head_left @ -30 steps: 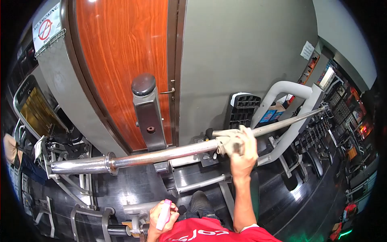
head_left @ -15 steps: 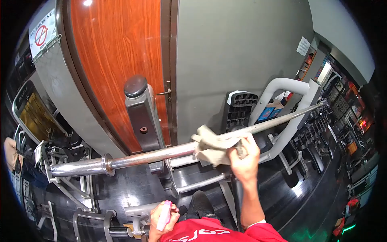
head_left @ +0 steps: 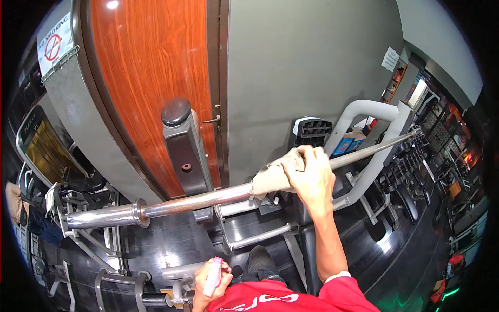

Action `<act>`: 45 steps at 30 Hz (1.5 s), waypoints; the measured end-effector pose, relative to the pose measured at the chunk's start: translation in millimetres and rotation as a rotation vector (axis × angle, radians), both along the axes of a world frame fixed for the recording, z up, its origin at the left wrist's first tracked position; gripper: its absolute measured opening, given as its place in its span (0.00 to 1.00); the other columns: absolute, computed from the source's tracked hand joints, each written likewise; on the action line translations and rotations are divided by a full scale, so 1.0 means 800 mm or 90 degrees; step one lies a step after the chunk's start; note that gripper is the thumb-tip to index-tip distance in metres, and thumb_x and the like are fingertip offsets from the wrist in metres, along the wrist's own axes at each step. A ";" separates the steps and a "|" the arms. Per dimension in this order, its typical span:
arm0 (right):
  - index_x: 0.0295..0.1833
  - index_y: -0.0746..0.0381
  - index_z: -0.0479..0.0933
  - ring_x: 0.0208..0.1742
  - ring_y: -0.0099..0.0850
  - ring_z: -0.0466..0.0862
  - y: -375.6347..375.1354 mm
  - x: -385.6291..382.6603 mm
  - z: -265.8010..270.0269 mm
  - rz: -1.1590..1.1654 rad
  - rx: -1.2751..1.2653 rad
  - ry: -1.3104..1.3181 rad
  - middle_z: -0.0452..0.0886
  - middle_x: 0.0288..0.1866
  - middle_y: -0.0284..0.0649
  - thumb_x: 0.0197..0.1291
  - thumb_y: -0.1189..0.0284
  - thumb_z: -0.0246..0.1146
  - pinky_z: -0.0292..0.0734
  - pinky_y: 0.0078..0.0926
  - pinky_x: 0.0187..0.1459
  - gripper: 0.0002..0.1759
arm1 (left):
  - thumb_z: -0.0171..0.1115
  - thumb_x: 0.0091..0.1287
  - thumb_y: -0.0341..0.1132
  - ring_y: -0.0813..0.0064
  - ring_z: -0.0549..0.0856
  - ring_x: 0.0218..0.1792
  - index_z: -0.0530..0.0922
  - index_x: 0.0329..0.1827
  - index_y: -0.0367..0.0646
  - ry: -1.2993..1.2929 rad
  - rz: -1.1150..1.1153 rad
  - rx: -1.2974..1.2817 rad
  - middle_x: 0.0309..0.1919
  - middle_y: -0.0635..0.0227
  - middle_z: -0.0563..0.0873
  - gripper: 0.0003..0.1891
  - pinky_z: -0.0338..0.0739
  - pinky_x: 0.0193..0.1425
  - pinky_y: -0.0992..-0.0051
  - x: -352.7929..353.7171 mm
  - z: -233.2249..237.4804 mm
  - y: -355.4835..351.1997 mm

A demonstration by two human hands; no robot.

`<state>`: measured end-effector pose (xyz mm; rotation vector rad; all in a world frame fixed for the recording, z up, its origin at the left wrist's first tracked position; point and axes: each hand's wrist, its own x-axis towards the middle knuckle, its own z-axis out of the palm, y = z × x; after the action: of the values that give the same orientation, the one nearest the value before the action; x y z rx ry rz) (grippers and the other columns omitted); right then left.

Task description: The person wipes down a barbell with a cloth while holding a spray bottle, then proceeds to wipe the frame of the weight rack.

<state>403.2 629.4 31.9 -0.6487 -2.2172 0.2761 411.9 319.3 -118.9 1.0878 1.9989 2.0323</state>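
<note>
Plainly, both hands were busy. Right hand (head_left: 313, 179) was partly closed, fingers bent over a beige cloth (head_left: 271, 179) and pressing it to the bar (head_left: 200, 200). Cloth lay wrapped along the bar's upper side, its near edge reaching left past the knuckles; how far it went round underneath could not be told. Arm came up from below, wrist just under the bar.

Left hand (head_left: 223, 283) was low, near the red shirt (head_left: 306, 300), well apart from the bar. Fingers were curled narrow round a pink-and-white item (head_left: 212, 280), which stood tilted, pink end up; its kind was unclear.

Bar ran slantwise across the view, thick sleeve (head_left: 101, 217) and collar (head_left: 139, 213) at the left, far end rising to the right toward a rack (head_left: 403, 166). It crossed in front of a dark post (head_left: 183, 148) and a grey frame (head_left: 371, 109); contact with either could not be made out. Behind were a wood-grain door (head_left: 156, 67) and a grey wall (head_left: 312, 62). Dark floor (head_left: 161, 244) below.
</note>
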 end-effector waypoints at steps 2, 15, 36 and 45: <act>0.51 0.57 0.78 0.49 0.43 0.82 -0.006 0.001 0.010 -0.052 0.085 0.045 0.81 0.44 0.40 0.47 0.63 0.76 0.78 0.39 0.49 0.24 | 0.71 0.55 0.20 0.74 0.89 0.31 0.78 0.42 0.33 0.002 0.006 0.006 0.35 0.58 0.85 0.13 0.83 0.33 0.77 0.001 0.001 -0.001; 0.63 0.57 0.75 0.59 0.43 0.80 0.049 0.038 -0.019 0.395 0.414 -0.178 0.80 0.58 0.41 0.48 0.80 0.66 0.81 0.36 0.56 0.32 | 0.71 0.54 0.20 0.73 0.89 0.32 0.78 0.42 0.32 0.011 -0.001 -0.020 0.36 0.58 0.85 0.13 0.84 0.34 0.77 -0.008 0.006 0.003; 0.61 0.56 0.79 0.59 0.43 0.79 -0.058 0.028 -0.084 0.030 0.068 0.039 0.81 0.58 0.40 0.42 0.82 0.63 0.80 0.38 0.56 0.34 | 0.69 0.55 0.19 0.77 0.88 0.29 0.77 0.43 0.33 -0.038 0.024 -0.024 0.35 0.60 0.86 0.14 0.83 0.33 0.77 -0.001 0.012 -0.001; 0.59 0.61 0.80 0.66 0.51 0.77 -0.005 0.043 -0.077 -0.007 0.059 0.067 0.80 0.63 0.48 0.44 0.86 0.60 0.73 0.40 0.67 0.31 | 0.69 0.56 0.21 0.76 0.88 0.29 0.76 0.43 0.32 0.049 -0.007 -0.028 0.34 0.60 0.86 0.13 0.83 0.32 0.78 -0.004 0.011 0.013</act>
<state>437.3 625.7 -29.4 -0.5827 -2.1114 0.1965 408.3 329.9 -109.8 1.1832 2.0585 1.9600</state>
